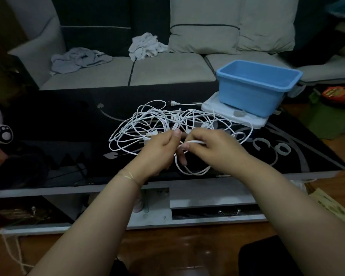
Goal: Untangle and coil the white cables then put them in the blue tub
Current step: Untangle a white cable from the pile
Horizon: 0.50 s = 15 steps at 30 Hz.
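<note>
Left to right: the left hand (159,148) and right hand (209,145) each pinch a strand of the white cables (147,126) tangled on the black table (58,120), with the blue tub (253,88) beyond; best practice is probably feeding one free end out gently, never tugging loops tight.

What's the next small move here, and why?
Probably draw the held strand toward the person, out of the pile. Both the left hand and right hand pinch one white cable, but the rest of the cables lie tangled on the table, and the blue tub looks empty.
</note>
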{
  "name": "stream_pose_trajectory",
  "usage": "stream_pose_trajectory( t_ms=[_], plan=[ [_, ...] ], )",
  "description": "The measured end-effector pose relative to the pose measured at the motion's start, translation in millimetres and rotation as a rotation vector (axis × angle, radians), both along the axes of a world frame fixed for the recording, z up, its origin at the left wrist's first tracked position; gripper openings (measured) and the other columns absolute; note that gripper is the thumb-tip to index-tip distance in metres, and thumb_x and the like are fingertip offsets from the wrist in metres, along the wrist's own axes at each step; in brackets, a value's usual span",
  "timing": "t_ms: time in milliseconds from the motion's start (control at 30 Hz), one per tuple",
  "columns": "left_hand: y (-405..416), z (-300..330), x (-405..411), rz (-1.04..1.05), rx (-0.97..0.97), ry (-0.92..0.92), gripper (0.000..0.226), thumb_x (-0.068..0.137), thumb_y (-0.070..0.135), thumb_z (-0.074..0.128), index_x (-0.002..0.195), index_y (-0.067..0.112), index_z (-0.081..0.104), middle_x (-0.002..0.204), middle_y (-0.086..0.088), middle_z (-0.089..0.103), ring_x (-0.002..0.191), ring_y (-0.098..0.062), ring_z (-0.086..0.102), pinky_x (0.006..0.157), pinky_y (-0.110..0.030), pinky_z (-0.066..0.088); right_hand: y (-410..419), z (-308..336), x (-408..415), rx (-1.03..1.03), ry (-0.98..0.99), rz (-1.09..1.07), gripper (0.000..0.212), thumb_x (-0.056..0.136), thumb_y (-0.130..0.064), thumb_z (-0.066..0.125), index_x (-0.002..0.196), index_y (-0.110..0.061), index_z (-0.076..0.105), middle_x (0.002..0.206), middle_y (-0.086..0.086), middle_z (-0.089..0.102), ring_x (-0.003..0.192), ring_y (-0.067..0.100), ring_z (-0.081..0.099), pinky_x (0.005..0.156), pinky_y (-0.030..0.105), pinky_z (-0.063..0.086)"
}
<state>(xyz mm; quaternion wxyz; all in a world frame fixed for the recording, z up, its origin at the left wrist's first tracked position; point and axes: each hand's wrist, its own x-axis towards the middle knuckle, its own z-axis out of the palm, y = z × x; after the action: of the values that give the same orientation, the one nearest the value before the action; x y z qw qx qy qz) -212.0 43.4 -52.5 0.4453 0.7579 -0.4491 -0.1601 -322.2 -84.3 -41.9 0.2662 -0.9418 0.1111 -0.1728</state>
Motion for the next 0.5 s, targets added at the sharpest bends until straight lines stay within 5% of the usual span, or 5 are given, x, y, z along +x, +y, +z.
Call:
stream_pose_trajectory(
  t_ms=[100,233,400,500],
  plan=[
    [-1.6,6.6,-5.9,-0.118,-0.013,0.097,0.064,0.102,0.041,0.026,0.059,0.004,0.055,0.046,-0.005,0.047,0.041,-0.010,0.038,0.046,-0.021,0.033,-13.5,0.4,0.8,0.219,-0.118,0.004,0.003,0.086,-0.034,0.064,0.085,-0.032,0.062,0.084,-0.005,0.067,0.083,0.012,0.061,0.080,0.036,0.050],
    [-5.0,3.5,-5.8,-0.269,-0.089,0.334,0.041,0.099,0.035,0.035,0.091,0.006,0.062,0.045,0.001,0.039,0.042,-0.010,0.030,0.042,-0.018,0.027,-16.7,-2.4,4.9,0.433,-0.211,0.057,0.013,0.090,-0.016,0.062,0.089,-0.029,0.062,0.081,-0.005,0.065,0.077,0.002,0.061,0.074,0.017,0.047],
    [-6.7,-2.8,-6.8,-0.337,-0.228,0.593,0.031,0.095,0.031,0.035,0.085,0.008,0.054,0.040,0.008,0.035,0.040,-0.011,0.048,0.044,-0.019,0.034,-12.9,-9.0,12.1,0.741,-0.276,0.121,0.013,0.093,-0.007,0.053,0.084,-0.015,0.059,0.057,-0.007,0.062,0.056,0.003,0.053,0.058,0.016,0.045],
    [-6.7,-3.2,-8.5,-0.321,-0.283,0.724,0.030,0.099,0.030,0.034,0.079,0.011,0.047,0.036,0.009,0.032,0.044,-0.012,0.057,0.048,-0.019,0.042,-8.5,-10.0,14.2,0.768,-0.307,0.152,0.015,0.095,-0.005,0.048,0.086,-0.010,0.059,0.062,0.001,0.060,0.056,0.003,0.054,0.063,0.016,0.048]
  ],
)
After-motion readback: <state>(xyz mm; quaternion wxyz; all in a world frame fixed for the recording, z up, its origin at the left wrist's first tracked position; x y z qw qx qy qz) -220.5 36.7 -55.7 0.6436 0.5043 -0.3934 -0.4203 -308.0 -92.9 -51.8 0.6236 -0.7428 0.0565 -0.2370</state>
